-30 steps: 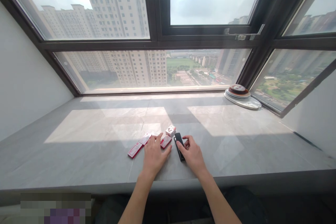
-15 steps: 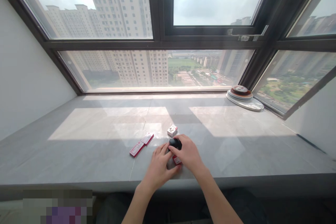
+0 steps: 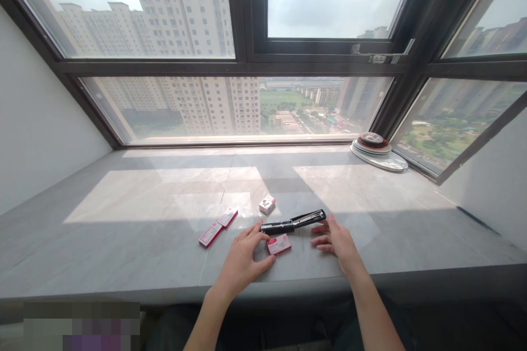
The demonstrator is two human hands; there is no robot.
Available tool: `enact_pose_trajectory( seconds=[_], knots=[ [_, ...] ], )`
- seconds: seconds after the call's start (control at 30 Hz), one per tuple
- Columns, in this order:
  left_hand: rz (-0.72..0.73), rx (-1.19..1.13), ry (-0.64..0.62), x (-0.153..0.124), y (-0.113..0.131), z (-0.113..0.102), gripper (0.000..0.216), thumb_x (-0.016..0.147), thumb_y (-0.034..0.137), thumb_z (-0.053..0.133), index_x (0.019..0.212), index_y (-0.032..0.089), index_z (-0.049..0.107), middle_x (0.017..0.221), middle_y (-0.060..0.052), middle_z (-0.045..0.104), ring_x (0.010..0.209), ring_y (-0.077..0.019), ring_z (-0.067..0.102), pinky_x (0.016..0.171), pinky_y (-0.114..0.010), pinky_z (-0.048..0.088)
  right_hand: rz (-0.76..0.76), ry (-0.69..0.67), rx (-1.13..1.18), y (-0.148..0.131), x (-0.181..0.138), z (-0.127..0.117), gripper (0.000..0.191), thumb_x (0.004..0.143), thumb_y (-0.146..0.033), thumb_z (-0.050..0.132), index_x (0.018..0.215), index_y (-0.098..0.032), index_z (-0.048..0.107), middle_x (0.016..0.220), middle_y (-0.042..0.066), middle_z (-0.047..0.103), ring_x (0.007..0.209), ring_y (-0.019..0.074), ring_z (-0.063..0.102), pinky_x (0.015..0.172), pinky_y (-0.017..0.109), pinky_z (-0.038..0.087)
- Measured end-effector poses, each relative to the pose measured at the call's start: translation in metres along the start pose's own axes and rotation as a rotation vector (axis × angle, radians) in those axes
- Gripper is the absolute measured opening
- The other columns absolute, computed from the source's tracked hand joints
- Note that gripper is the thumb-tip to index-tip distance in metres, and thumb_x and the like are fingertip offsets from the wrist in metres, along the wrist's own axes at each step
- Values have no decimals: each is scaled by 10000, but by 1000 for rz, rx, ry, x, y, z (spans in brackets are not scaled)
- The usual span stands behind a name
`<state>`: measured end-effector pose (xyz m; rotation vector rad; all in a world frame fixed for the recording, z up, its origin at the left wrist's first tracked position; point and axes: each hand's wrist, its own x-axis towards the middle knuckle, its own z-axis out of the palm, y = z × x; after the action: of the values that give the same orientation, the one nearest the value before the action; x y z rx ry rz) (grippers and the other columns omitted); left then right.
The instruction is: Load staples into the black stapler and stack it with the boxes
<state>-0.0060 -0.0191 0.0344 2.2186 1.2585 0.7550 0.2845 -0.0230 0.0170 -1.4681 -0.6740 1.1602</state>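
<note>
Red box (image 3: 280, 244) at left hand (image 3: 242, 256), grip unclear; right hand (image 3: 341, 240), fingers apart, by stapler (image 3: 280, 226)

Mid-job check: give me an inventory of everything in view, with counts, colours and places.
Stapler: 1, black with metal parts, hinged open between the hands
Flat boxes: 2, red and white, end to end at left
Near box: 1, red and pale pink, by the left hand
Small box: 1, mostly white, beyond the stapler
Plates: one stack, exact count unclear, white and brown, far right corner
Ledge: 1, grey, under everything
Window frame: 1, dark, behind
Buildings: several, pale, outside
Walls: 2, white, left and right
Left hand: 1, bare, at the stapler's left end
Right hand: 1, bare, by its right end
</note>
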Motion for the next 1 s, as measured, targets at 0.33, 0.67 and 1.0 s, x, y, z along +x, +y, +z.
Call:
enact_pose_trajectory(
  seconds=[0.33, 0.67, 1.0],
  knots=[
    [6, -35, 13, 0, -4, -1, 274, 816, 325, 758, 1083, 309, 694, 1526, -27, 504, 1417, -268, 461, 1161, -450, 412, -196, -391, -515, 13, -30, 49, 409, 887, -568, 600, 741, -186, 582, 522, -26, 568, 450, 111, 462, 457, 218, 298],
    [8, -1, 25, -8, -9, 4, 317, 869, 300, 702, 1179, 280, 640, 1594, -50, 410, 1470, -265, 390, 1223, -480, 328, -513, -231, -719, -25, -38, 57, 322, 966, -475, 498, 1007, -239, 714, 643, -8, 648, 628, 187, 604, 594, 273, 380],
    [10, 10, 54, -6, -12, 6, 332, 861, 293, 706, 1190, 307, 663, 1563, -42, 454, 1471, -283, 385, 1222, -506, 329, -403, -280, -479, 2, -32, 122, 304, 913, -459, 568, 934, -181, 686, 545, -25, 602, 528, 161, 550, 562, 254, 398]
  ],
)
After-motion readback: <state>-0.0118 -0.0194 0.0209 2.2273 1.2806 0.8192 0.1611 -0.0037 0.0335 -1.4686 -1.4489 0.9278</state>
